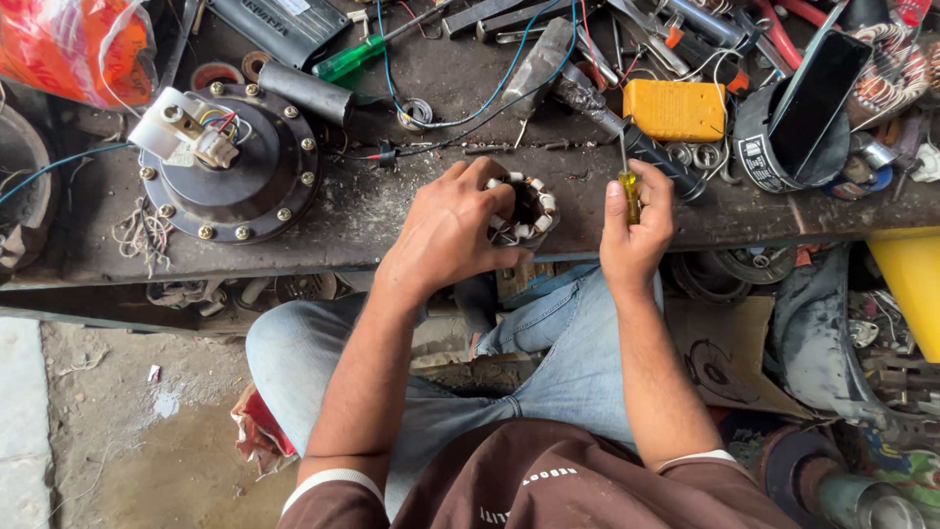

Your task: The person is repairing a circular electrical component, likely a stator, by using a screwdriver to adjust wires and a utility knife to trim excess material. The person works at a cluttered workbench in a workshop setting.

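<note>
Dark desk (392, 211) full of tools and wires. Near its front edge, a small round motor coil (524, 209) with white wraps. Left hand (448, 230), fingers curled shut around the coil, holding it steady. Right hand (634, 220), fingers closed on a yellow screwdriver (631, 186), tip pointing up. Looks like the fixing step; next, probably turning the tip down into the coil.

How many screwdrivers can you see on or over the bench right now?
2. A yellow-handled screwdriver is in the right hand; a green-handled screwdriver lies at the bench's back. More may be buried in the tool clutter.
</note>
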